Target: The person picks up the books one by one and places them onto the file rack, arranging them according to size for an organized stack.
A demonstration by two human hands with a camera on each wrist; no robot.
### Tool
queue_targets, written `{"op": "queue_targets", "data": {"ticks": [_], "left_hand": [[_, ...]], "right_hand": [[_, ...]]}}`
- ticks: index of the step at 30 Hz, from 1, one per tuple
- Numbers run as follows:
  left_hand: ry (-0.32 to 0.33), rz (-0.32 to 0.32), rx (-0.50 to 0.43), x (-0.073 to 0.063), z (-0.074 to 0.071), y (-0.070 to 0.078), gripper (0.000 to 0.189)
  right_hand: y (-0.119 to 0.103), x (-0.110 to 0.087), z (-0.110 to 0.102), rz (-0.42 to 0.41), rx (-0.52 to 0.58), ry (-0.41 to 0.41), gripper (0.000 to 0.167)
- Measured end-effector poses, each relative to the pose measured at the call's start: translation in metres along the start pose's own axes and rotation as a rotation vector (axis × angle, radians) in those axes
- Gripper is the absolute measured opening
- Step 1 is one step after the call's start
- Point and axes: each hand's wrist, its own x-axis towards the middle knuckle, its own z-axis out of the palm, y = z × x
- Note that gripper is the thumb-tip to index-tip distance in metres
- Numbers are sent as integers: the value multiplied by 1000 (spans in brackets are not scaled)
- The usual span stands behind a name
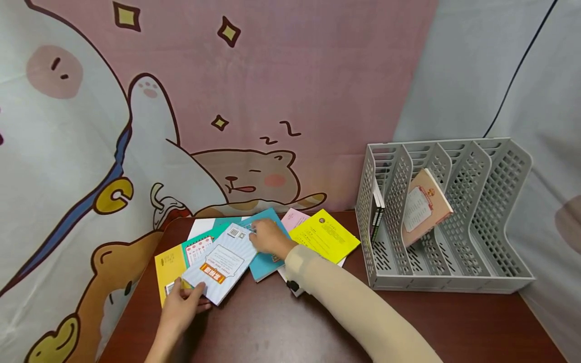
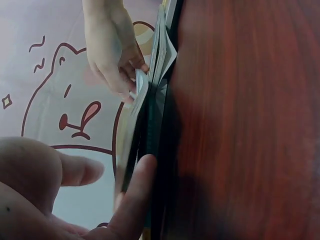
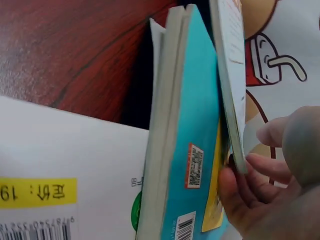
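Observation:
A pale blue-white book (image 1: 222, 262) with an orange label lies tilted on top of several spread-out books. My right hand (image 1: 268, 238) grips its upper right edge; in the right wrist view the fingers (image 3: 235, 200) curl round the book's edge. At the lower left corner of that book is my left hand (image 1: 181, 305), its thumb and index finger apart in the left wrist view. Under and beside it lie a yellow book (image 1: 168, 264), a green book with a patterned panel (image 1: 199, 248) and a blue book (image 1: 263, 267).
A bright yellow book (image 1: 324, 234) and a pink one (image 1: 294, 219) lie to the right of the pile. A grey perforated file rack (image 1: 449, 283) stands on the right of the brown table (image 1: 290, 322), holding a tan book (image 1: 424, 207) and thin dark-spined books (image 1: 376, 214). A patterned cloth hangs behind.

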Motion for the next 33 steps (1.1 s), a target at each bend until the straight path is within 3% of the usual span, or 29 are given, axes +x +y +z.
{"op": "queue_targets", "data": {"ticks": [4,11,14,22,28,33], "left_hand": [[32,14,31,5,-1,5,68],[54,30,63,13,1,20,75],[64,38,81,16,4,30,73],[-1,99,-41,23,20,70,69],[-49,146,-135,16,43,108,60],[-121,229,-267,8,68,140,56]], "right_hand": [[4,-2,-4,101,144,-20,46],[15,-13,-21,240,338,-71,41],[20,-21,-30,263,419,-89,44],[19,-49,-67,246,591,-29,50],[29,-76,-93,196,763,50,60],[43,-102,-113,114,884,165,53]]}}
